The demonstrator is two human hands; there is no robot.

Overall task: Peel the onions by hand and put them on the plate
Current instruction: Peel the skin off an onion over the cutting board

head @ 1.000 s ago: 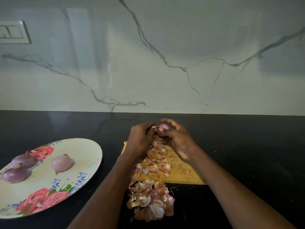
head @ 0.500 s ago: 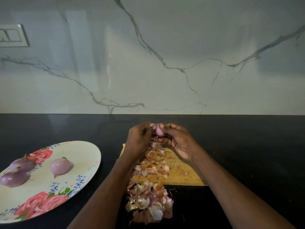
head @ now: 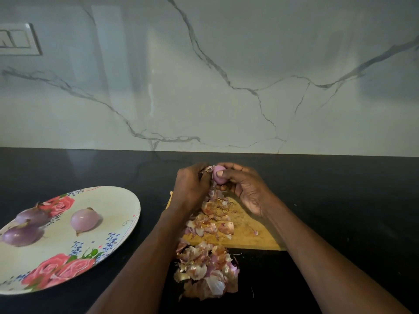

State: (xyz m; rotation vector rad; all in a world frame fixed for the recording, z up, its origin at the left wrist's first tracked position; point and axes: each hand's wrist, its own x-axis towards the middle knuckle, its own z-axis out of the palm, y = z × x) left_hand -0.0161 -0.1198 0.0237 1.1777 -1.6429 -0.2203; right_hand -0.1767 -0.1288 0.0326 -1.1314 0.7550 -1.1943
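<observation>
Right hand [head: 246, 189] grips a small onion [head: 218, 175]; left hand [head: 192, 186] pinches its loose skin. Left of them, the floral plate [head: 127, 214] holds three peeled onions [head: 84, 220].

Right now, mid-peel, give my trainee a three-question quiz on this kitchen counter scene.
1. How many peeled purple onions lie on the floral oval plate?
2. True or false: the small pink onion being peeled rests on the wooden cutting board.
3. Where is the larger heap of papery onion skins: A) on the plate, B) on the black countertop in front of the board, C) against the marble wall?

Key: 1. Three. 2. False; the left hand and right hand hold it above the board. 3. B.
</observation>
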